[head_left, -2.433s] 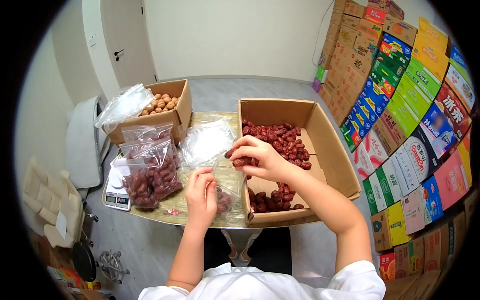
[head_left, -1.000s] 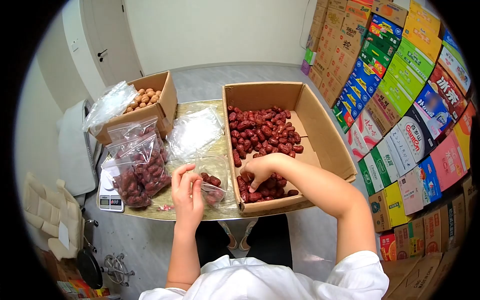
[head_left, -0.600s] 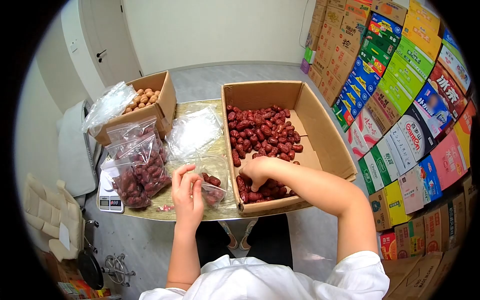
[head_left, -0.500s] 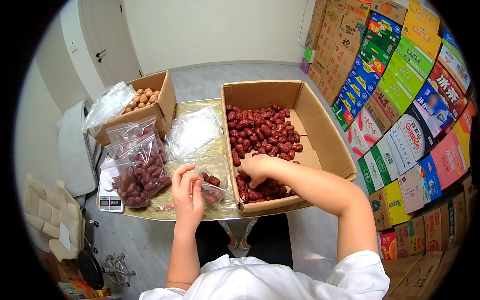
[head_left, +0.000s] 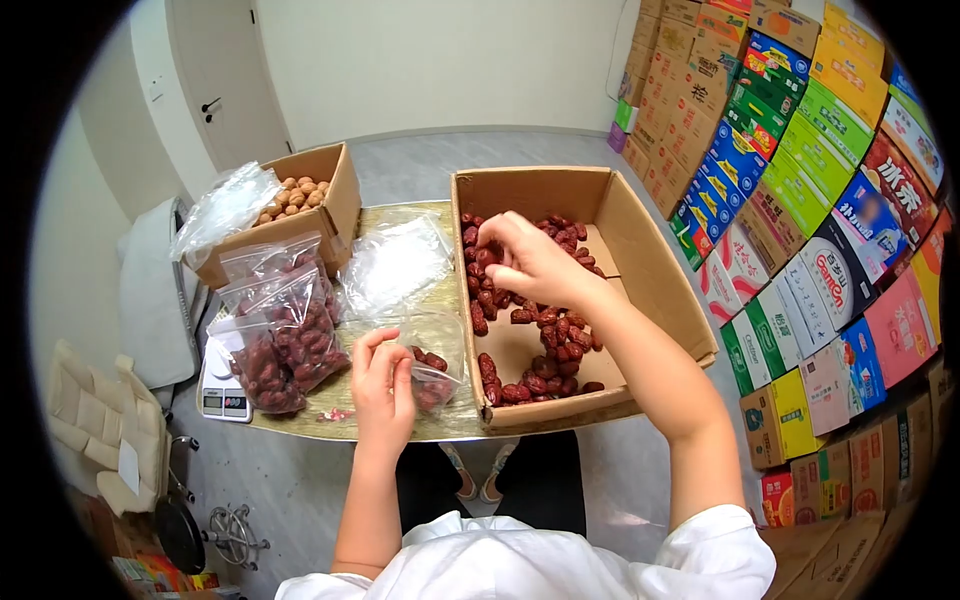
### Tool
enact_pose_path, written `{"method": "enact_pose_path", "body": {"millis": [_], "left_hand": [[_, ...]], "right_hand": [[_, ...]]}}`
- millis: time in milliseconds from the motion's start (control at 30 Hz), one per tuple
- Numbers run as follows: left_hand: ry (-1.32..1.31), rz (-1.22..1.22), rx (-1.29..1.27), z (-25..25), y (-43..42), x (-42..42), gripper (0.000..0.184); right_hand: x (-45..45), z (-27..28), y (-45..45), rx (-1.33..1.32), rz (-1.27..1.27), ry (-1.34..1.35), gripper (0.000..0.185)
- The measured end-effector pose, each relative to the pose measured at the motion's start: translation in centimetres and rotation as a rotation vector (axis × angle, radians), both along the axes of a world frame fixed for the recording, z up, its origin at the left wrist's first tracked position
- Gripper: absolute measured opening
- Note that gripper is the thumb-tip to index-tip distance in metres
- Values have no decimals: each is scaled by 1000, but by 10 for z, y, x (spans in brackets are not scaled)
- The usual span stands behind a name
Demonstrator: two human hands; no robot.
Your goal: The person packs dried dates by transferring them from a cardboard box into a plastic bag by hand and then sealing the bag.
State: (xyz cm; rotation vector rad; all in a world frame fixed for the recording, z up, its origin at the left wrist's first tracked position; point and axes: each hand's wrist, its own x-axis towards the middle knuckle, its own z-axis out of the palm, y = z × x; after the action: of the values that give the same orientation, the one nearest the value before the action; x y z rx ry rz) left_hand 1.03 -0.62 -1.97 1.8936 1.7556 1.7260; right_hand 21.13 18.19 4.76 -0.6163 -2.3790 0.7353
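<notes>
My left hand point(head_left: 383, 385) is closed on the edge of a clear plastic bag point(head_left: 436, 345), which lies on the table with a few red dates point(head_left: 432, 362) inside. Over the large cardboard box point(head_left: 655, 270), my right hand point(head_left: 522, 258) is curled around at least one date, seen between its thumb and fingers. Loose dates point(head_left: 560, 350) cover part of the box floor beneath it. Left of my left hand stand filled bags of dates point(head_left: 290, 345), resting beside and partly over a white scale point(head_left: 224, 395).
A smaller box of walnuts point(head_left: 340, 200) with clear bags point(head_left: 228, 210) on it stands at the back left. Empty bags point(head_left: 398, 262) lie mid-table point(head_left: 400, 425). Stacked cartons point(head_left: 790, 230) line the right wall. A beige chair point(head_left: 95, 425) stands at the left.
My right hand has risen from the dates at the near left of the box and moved farther back, now with a date in its fingers. My left hand stays at the bag.
</notes>
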Motion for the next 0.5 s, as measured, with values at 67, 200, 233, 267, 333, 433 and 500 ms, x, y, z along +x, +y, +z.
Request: {"method": "enact_pose_path", "body": {"millis": [67, 200, 233, 267, 333, 433, 500], "left_hand": [[-24, -26, -22, 2, 0, 2, 4], [-6, -28, -2, 3, 2, 4, 5], [-4, -32, -10, 4, 2, 5, 5], [-2, -35, -18, 4, 3, 6, 5], [-27, -34, -16, 7, 2, 9, 6], [-20, -32, -3, 7, 1, 8, 7], [12, -29, 7, 7, 1, 6, 6]], "right_hand": [[-2, 4, -5, 17, 39, 128, 34], [-13, 6, -29, 98, 152, 265, 33], [-19, 4, -32, 160, 208, 293, 33], [-24, 2, -36, 223, 264, 321, 34], [-28, 5, -47, 267, 291, 201, 35], [-30, -4, -50, 323, 300, 39, 36], [-28, -8, -46, 339, 308, 35, 37]]}}
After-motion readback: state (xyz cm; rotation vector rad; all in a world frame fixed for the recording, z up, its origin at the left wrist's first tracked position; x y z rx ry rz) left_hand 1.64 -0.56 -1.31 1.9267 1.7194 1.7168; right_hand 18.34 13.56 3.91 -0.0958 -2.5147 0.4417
